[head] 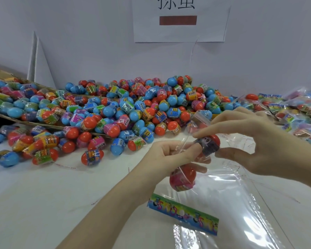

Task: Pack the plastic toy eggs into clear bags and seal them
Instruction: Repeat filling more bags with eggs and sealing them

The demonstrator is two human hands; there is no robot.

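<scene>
A white wall (79, 42) fills the upper half of the view, and a white table (43, 194) the lower. A paper sign (181, 24) is taped to the wall; two large dark characters are cut off at the top edge and cannot be read whole, and a brown bar is printed beneath them. A pile of eggs (126, 108), too many to be counted, is spread across flattened cardboard (0, 72) and onto the table; the shells are blue or red, each wrapped in a printed band on which barcodes and a "9" are seen here and there, the rest being too blurred to read. Filled bags (298, 108) are heaped at the right. A stack of empty bags (228, 203) lies near the front edge, with a colourful header card (183, 213) whose print cannot be read.

One clear bag (196, 153) is held up between both hands. Its mouth is pinched by the left hand (171, 157), thumb curled over the film. A dark-banded egg (209, 143), red-capped and marked "9", is gripped at the mouth by the fingers of the right hand (250, 141). One red egg (183, 177) with a pink band already hangs inside the bag, below the left hand.
</scene>
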